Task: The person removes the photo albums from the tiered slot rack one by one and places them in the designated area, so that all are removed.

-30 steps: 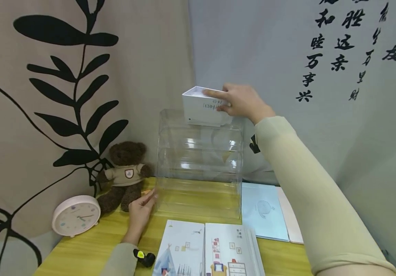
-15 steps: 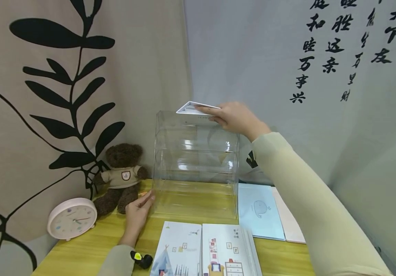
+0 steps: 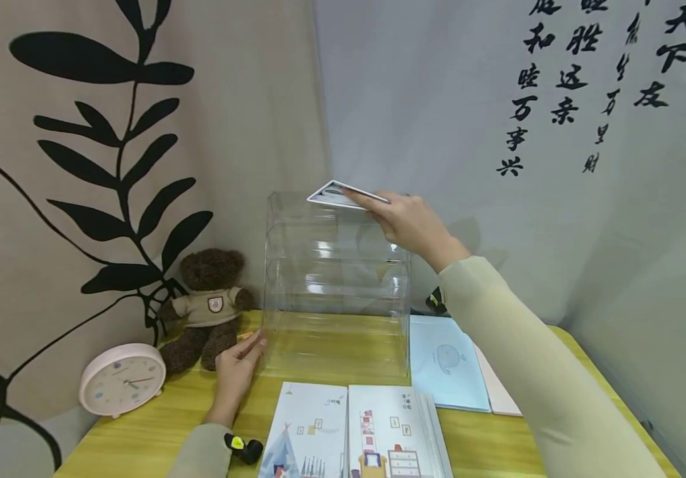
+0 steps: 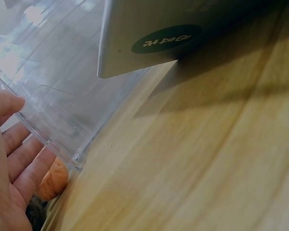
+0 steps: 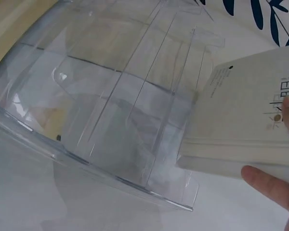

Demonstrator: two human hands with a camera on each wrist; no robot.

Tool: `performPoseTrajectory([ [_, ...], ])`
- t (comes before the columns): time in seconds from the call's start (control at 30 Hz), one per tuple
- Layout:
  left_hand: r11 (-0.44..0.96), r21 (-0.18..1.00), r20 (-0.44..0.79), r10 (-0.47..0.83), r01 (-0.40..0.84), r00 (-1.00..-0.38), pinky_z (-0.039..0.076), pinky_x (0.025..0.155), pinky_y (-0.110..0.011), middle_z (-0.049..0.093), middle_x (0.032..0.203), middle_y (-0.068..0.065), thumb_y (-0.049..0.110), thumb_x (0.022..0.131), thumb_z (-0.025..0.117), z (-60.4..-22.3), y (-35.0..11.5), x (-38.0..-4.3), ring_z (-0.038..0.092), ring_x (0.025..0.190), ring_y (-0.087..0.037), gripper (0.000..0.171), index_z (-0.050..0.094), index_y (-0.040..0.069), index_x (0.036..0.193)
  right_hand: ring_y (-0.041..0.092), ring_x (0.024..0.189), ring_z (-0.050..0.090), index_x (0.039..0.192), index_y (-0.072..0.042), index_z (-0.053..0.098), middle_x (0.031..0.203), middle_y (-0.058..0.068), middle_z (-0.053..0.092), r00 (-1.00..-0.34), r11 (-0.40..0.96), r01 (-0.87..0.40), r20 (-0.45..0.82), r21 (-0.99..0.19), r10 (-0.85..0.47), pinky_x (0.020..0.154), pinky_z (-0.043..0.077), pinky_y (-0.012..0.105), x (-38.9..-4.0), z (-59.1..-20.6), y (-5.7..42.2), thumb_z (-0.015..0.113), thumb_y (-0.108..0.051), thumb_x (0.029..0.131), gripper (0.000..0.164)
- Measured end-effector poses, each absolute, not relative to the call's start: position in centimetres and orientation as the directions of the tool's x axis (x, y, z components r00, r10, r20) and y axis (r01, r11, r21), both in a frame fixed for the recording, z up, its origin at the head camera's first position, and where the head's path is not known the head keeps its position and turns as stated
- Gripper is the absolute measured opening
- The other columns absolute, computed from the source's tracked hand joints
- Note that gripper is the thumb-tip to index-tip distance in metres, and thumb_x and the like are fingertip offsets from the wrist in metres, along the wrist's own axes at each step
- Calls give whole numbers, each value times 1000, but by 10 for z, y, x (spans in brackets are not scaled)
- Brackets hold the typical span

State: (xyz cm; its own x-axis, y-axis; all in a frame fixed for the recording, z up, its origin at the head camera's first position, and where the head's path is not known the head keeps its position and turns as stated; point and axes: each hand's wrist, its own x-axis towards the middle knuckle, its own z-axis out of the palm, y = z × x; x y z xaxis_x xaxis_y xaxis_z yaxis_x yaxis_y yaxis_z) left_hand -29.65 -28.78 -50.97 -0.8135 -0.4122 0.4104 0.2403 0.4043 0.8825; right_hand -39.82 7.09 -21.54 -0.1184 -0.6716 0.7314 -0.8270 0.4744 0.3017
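A clear plastic tiered rack (image 3: 322, 259) stands upright on the wooden table. Over its top, my right hand (image 3: 417, 229) grips a white notebook (image 5: 231, 113) with dark printed characters. In the head view the notebook lies tilted, nearly edge-on. The right wrist view shows its lower corner overlapping the upper end of the rack. Low on the rack's left side, my left hand (image 3: 238, 372) rests its fingertips at the edge. The left wrist view shows those fingers (image 4: 24, 163) fairly straight along the outside of the clear panel.
Two white books (image 3: 313, 425) with drawn covers lie before the rack. Right of it are a pale blue notebook (image 3: 447, 365) and a pink one (image 3: 495, 385). A teddy bear (image 3: 211, 305), pink clock (image 3: 122, 378) and orange yarn ball (image 4: 54, 180) stand left.
My right hand has come down toward the rack's top, and the notebook has tipped from showing its printed face to nearly edge-on. The left hand stays at the rack's side.
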Motion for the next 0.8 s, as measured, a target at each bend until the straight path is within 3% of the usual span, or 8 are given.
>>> performPoseTrajectory([
  [0.23,395,889,396,-409,232,-822,52,76,-11,74,116,2,31,92,77,-510,-289,-298,69,100,-5,30,76,23,120,25,76,66,144,-26,58,116,8,72,-63,460,-838,785,294,-616,49,46,36,-386,-218,73,64,-12,99,47],
  [0.37,404,886,395,-403,226,-825,51,78,-10,73,118,2,35,92,76,-508,-289,-300,69,106,-11,32,75,23,122,24,68,60,141,-22,62,106,10,73,-60,480,-842,842,245,-535,49,46,37,-378,-222,83,69,-11,96,46],
  [0.57,430,877,406,-423,215,-810,50,75,-9,74,113,1,31,91,78,-506,-287,-301,69,100,-6,30,76,23,120,21,62,55,144,-21,60,103,14,73,-66,475,-871,927,126,-368,51,48,36,-355,-248,103,74,-6,92,56],
  [0.67,435,875,410,-425,215,-807,50,74,-9,74,113,0,29,91,78,-506,-286,-300,68,97,0,30,76,23,119,24,70,66,146,-23,57,110,17,73,-67,453,-888,955,74,-289,52,54,36,-340,-265,113,77,2,86,68],
  [0.8,409,881,412,-418,237,-810,52,74,-11,74,115,0,27,91,78,-506,-286,-298,67,95,5,30,76,22,120,30,92,72,146,-24,57,114,18,72,-91,422,-906,966,20,-241,61,60,36,-324,-279,120,78,7,82,74],
])
